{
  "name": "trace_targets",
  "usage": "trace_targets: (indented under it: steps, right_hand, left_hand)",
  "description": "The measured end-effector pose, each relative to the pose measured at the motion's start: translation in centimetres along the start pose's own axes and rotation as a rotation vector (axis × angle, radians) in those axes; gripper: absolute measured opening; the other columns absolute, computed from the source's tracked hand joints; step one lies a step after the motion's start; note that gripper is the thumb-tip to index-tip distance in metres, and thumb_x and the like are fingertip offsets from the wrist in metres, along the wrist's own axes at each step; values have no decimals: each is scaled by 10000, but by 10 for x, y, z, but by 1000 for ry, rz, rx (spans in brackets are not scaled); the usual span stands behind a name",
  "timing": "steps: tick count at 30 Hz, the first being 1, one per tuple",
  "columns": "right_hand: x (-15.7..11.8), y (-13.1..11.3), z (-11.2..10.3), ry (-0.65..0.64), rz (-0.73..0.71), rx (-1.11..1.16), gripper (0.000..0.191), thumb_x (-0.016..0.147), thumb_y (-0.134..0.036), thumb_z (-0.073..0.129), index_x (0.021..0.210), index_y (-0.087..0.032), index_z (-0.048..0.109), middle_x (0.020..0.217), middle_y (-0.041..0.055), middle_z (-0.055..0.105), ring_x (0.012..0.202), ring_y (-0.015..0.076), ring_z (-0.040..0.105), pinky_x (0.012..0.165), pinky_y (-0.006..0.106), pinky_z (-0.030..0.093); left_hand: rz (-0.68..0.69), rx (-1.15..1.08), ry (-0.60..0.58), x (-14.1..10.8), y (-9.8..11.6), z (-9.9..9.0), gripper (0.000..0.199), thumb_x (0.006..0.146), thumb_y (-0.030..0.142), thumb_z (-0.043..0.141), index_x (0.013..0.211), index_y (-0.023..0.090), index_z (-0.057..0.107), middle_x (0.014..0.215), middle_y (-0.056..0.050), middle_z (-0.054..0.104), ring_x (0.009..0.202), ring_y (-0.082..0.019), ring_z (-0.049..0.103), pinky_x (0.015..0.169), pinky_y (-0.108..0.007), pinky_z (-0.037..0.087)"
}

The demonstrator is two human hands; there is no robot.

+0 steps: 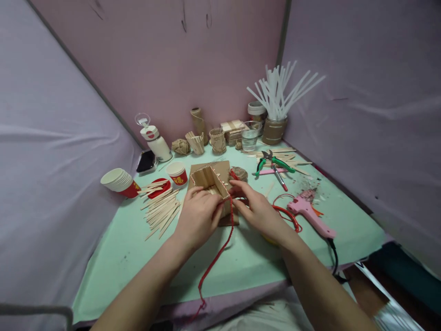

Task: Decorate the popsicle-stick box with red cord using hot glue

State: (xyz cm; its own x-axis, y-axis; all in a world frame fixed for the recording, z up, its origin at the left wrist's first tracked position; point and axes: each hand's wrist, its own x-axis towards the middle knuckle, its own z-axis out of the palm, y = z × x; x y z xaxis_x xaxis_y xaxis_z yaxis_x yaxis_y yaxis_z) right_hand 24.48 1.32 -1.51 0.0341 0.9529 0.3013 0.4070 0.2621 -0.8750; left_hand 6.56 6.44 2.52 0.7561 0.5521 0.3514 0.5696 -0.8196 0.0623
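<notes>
The stick box (203, 177) is located mid-width on the worktop (138, 266), resting on a cardboard sheet (223, 167), open side up. The fingers of the left hand (200, 209) are bent over the box's near wall and grip it. The fingers of the right hand (253, 204) are partly curled at the box's right-hand near corner; whether they pinch the red cord (232, 218) cannot be determined. The cord descends from this corner to the worktop's front edge. Loose sticks (161, 211) lie toward the left edge; a pink glue gun (312, 214) lies toward the right edge. Green-handled cutters (280, 163) lie toward the back right corner.
</notes>
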Motion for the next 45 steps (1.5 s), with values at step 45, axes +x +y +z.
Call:
trace_targets:
  steps: [45]
  right_hand:
    - [-103,36,-86,630,269,-499,404,886,-484,486,1070,-153,626,1005,146,656,942,279,600,830,397,483]
  left_hand:
    - [40,-403,-212,-4,-46,-34,92,864,217,609,874,203,699,1012,-69,655,1013,-214,562,909,-374,435]
